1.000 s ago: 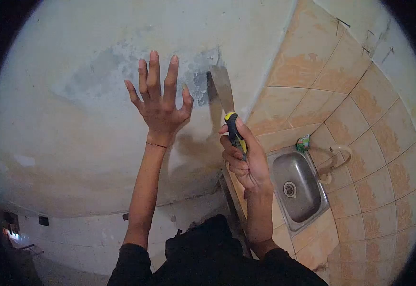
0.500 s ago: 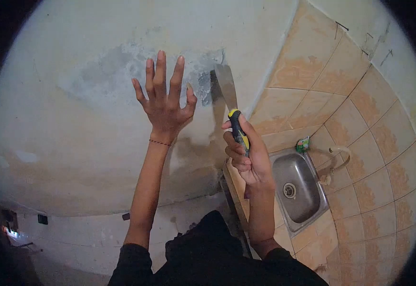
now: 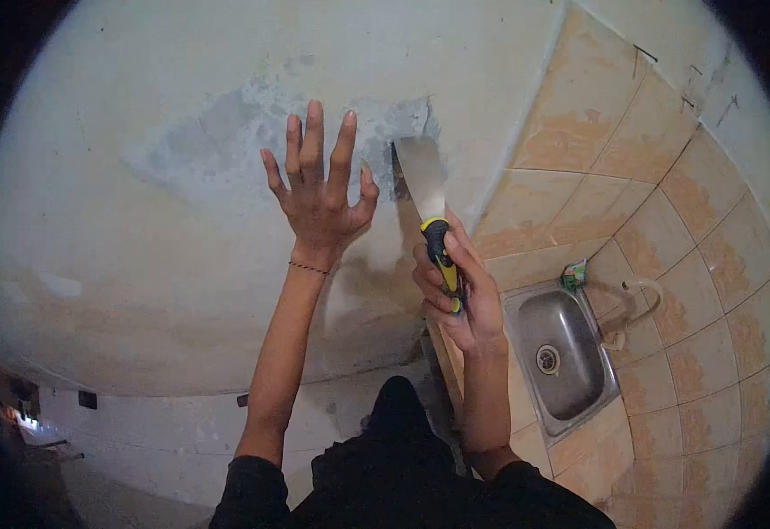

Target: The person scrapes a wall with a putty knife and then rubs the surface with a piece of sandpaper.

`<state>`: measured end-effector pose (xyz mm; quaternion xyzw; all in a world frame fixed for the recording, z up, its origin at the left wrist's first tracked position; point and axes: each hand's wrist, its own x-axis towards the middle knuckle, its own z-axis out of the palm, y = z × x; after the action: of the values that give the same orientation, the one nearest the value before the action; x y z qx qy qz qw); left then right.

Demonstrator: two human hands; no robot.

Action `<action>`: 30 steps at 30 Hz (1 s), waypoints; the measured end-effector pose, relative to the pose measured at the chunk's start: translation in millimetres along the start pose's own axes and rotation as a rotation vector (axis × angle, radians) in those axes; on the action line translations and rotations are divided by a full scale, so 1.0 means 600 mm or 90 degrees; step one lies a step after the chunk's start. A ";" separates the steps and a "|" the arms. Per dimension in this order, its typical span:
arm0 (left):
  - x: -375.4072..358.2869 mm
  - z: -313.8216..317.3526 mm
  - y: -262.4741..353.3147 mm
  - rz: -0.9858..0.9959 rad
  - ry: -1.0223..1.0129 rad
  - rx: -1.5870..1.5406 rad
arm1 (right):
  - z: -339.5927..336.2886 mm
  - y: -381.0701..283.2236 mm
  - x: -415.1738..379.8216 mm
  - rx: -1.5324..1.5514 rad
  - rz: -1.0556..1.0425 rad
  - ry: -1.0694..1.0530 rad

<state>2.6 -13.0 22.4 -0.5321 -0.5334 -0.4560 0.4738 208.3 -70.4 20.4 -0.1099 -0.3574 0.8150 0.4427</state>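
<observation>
Against the pale wall (image 3: 76, 203), at the right end of its grey patch (image 3: 204, 132): one scraper (image 3: 433, 210), raised, blade upward and tilted slightly left. Whether its edge touches the surface cannot be told.

Blade (image 3: 422, 176): broad, flat, apparently metal; judged thin and stiff with a little spring, likely to flex under a hard push and perhaps sharp at the edge and corners.

Handle (image 3: 442, 256): black and yellow, probably hard plastic with some rubbery grip. Overall weight judged light, easily managed one-handed; unlikely to break in ordinary use. Slipperiness probably low, though dust or damp could lessen the grip. Best hold: around the handle, thumb along it toward the neck, skin clear of the edge.

Right hand (image 3: 469, 304): fingers curled around the handle, thumb laid along its side.

Left hand (image 3: 323, 212): fingers spread, back toward the viewer, palm to the wall over the patch, just left of the blade; holding nothing. How firmly it presses, if at all, cannot be told.

Lower right: metal sink (image 3: 561, 331), with a green packet (image 3: 573, 276) at its far corner.
</observation>
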 end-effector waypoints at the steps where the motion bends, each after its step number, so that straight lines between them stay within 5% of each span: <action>1: -0.001 0.002 0.000 0.000 0.002 -0.001 | -0.006 0.001 0.006 0.020 0.001 -0.006; 11: 0.000 0.007 0.003 -0.013 0.015 -0.016 | -0.036 0.027 0.018 0.547 0.053 -0.189; 30: -0.001 0.014 0.007 -0.002 0.037 -0.007 | -0.030 0.009 0.003 0.555 0.050 -0.218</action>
<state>6.4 -5.0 20.5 -0.5206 -0.5177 -0.4746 0.4855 212.7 -62.2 3.7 0.2089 -0.0454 0.9118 0.3507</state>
